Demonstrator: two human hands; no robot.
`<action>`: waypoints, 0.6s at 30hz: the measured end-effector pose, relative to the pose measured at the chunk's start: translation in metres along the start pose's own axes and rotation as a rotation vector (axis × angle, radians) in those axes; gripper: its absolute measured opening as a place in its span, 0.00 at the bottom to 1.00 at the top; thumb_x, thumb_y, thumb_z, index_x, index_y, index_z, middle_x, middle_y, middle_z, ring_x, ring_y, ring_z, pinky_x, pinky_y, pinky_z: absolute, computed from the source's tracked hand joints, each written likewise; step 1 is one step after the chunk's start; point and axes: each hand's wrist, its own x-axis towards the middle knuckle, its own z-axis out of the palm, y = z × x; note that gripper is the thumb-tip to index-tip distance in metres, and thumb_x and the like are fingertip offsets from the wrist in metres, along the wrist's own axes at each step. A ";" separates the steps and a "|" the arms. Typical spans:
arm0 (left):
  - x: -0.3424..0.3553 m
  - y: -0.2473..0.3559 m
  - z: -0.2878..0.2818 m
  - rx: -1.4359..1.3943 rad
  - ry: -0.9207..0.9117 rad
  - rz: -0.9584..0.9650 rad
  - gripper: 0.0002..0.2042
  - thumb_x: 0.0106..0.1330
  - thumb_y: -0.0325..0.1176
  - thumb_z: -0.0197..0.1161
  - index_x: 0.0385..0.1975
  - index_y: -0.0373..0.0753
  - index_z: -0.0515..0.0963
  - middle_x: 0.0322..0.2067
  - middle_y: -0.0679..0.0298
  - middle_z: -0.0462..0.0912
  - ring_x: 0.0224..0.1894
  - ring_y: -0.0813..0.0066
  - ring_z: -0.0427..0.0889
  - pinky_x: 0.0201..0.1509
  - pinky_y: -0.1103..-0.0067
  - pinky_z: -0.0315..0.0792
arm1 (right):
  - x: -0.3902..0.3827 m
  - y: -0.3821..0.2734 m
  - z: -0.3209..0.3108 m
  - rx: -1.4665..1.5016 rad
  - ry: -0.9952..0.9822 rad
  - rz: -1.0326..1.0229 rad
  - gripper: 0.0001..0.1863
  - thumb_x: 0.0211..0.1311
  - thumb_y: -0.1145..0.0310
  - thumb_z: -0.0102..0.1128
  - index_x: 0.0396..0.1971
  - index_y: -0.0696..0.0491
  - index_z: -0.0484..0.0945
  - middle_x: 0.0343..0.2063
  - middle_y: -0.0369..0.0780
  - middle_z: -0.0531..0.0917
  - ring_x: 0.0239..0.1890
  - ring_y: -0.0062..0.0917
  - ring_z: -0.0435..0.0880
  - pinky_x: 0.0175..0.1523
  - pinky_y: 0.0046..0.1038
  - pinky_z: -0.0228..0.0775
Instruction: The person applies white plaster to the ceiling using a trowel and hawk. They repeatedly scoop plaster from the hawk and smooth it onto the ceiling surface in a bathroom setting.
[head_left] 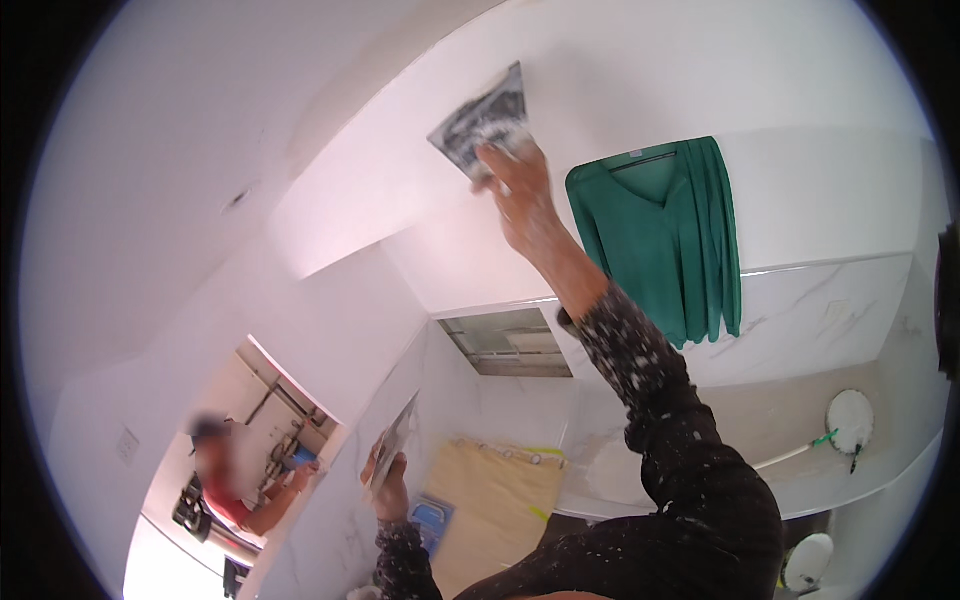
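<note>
My right arm reaches up toward the white wall near the ceiling, its dark sleeve speckled with white. My right hand (522, 195) is closed round a wide putty knife (483, 115), the blade smeared with grey and white compound and close to the wall. Whether the blade touches the wall I cannot tell. Lower down on the left, my left hand (390, 488) grips a second flat scraper (398, 440), tilted upright and seen nearly edge-on. Its handle is mostly hidden by my fingers.
A green long-sleeved top (665, 240) hangs on the wall to the right of my arm. Below are a small window (508, 342), a yellowish cover (490, 510) and a blue item (431, 520). A white round pan (850, 420) lies at right. Another person (235, 480) stands in the doorway at left.
</note>
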 end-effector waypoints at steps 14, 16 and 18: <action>-0.098 -0.011 -0.088 -0.119 0.321 -0.082 0.23 0.57 0.22 0.64 0.55 0.29 0.70 0.52 0.58 0.75 0.50 0.66 0.75 0.55 0.72 0.69 | 0.189 0.029 0.028 -0.352 -0.149 -0.685 0.31 0.57 0.81 0.61 0.56 0.56 0.55 0.47 0.46 0.74 0.46 0.30 0.80 0.44 0.30 0.82; -0.105 -0.013 -0.096 -0.108 0.343 -0.093 0.23 0.57 0.22 0.63 0.55 0.29 0.70 0.52 0.58 0.75 0.50 0.66 0.75 0.56 0.72 0.69 | 0.207 0.035 0.024 -0.557 -0.167 -0.882 0.31 0.57 0.83 0.61 0.57 0.55 0.54 0.46 0.46 0.75 0.46 0.31 0.81 0.44 0.30 0.83; -0.111 -0.015 -0.101 -0.102 0.358 -0.102 0.23 0.57 0.22 0.63 0.55 0.29 0.70 0.52 0.58 0.76 0.50 0.66 0.75 0.56 0.72 0.69 | 0.210 0.028 0.026 -0.540 -0.209 -0.965 0.32 0.57 0.84 0.61 0.57 0.54 0.53 0.45 0.47 0.76 0.45 0.31 0.82 0.44 0.30 0.83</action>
